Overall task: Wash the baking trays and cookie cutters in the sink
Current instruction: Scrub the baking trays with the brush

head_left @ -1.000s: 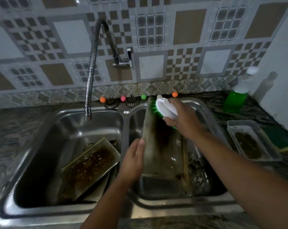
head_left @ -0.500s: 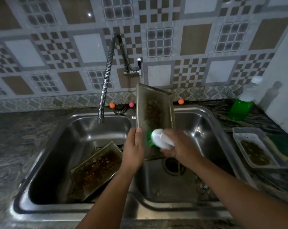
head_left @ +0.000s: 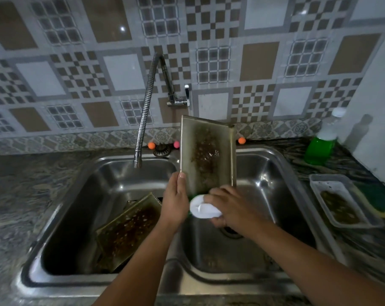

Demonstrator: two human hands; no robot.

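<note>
My dark marbled stone countertop (head_left: 28, 195) carrying a double-bowl stainless steel sink (head_left: 282, 164), a clear plastic bottle of green liquid (head_left: 321, 144) standing at my back right, a grimy rectangular clear plastic tray (head_left: 343, 202) lying just nearer, a green-and-yellow sponge (head_left: 379, 202) sitting beside it.

Pretty dim shot overall, with a cool bluish cast on the tiled wall (head_left: 209, 51). A small bright hotspot glints off one glossy tile at upper left, another fainter one at upper right, so the light seems to come from overhead. The steel sink (head_left: 275, 173) picks up soft streaky reflections on its rims and inner walls, while the basin bottoms go nearly black. The bottle (head_left: 321, 142) throws a soft shadow on the white wall to its right. Heavy wide-angle bend: tile lines and counter curve toward the edges. Corners are smeared and soft, especially the countertop (head_left: 21, 195) at lower left; the centre is sharper but grainy.
</note>
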